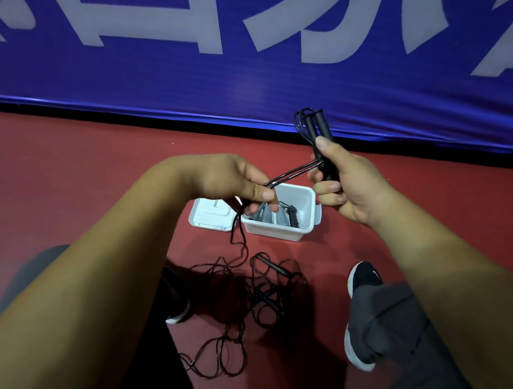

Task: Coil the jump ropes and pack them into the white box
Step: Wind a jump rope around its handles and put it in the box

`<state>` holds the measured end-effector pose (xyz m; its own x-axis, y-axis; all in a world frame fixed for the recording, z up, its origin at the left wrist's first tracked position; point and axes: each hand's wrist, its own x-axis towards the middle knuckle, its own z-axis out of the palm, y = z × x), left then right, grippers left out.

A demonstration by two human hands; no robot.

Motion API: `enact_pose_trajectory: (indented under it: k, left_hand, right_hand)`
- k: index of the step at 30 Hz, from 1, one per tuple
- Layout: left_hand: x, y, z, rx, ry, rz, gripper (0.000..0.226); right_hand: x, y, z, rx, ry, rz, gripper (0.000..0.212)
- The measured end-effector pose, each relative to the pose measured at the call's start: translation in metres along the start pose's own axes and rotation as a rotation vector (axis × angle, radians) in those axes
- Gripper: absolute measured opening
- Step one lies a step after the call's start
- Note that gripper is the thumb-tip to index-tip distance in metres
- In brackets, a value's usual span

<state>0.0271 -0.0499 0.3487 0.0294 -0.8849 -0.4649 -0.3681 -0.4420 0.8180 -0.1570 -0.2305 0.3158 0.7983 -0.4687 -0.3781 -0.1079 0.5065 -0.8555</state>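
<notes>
Both forearms reach forward: left hand pinches the cord, right hand grips two handles, over red floor, blue banner behind.

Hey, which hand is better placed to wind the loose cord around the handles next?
Left. The left hand pinches the cord just beside the handles, with the slack hanging below it. The right hand is occupied gripping both handles.

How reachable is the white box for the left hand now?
Probably yes: the left hand is over the open white box with nothing between, though its grip is busy pinching the rope.
</notes>
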Motion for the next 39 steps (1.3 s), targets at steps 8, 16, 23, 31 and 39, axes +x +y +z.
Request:
enact_pose_trajectory:
  k: [8,16,23,31,39]
  left_hand:
    - [0.015,-0.017,0.008,0.152,-0.093,-0.199,0.015]
    - [0.032,-0.035,0.010,0.189,0.253,-0.304,0.011]
    - [0.036,-0.024,0.010,0.019,0.472,-0.270,0.023]
    - [0.031,-0.003,0.005,-0.260,0.608,0.005,0.020]
    - [0.022,0.004,0.002,-0.266,0.583,0.078,0.028]
  right_hand:
    - [-0.001,0.009,0.005,-0.015,0.069,0.037,0.019]
    - [-0.013,-0.003,0.009,-0.078,-0.164,0.110,0.018]
    - [-0.026,0.002,0.013,-0.280,-0.492,0.250,0.023]
    - [-0.028,0.009,0.017,-0.327,-0.541,0.338,0.032]
    - [-0.026,0.017,0.018,-0.331,-0.539,0.286,0.038]
